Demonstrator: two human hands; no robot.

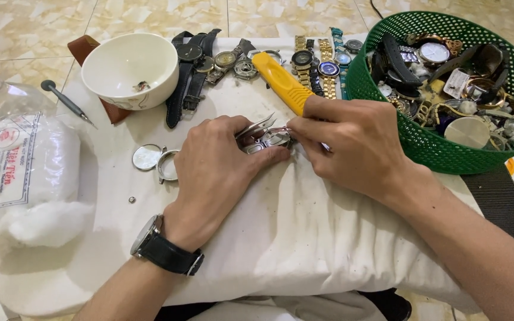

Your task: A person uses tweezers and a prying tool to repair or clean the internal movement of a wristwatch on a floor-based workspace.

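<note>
My left hand [215,172] presses a small silver watch piece [266,141] down on the white cloth [292,232], with metal tweezers [256,126] sticking out between its fingers. My right hand [352,142] grips a yellow-handled tool [281,82] and touches the same piece from the right. A black-strapped wristwatch [162,246] is on my left wrist. An open silver watch case [165,165] and a round case back [146,157] lie just left of my left hand.
A white bowl [129,68] with a small part stands at the back left. A row of watches [257,62] lies along the far edge. A green basket [441,151] full of watches is at right. Cotton wool in a bag [25,178] and a small screwdriver [66,102] lie left.
</note>
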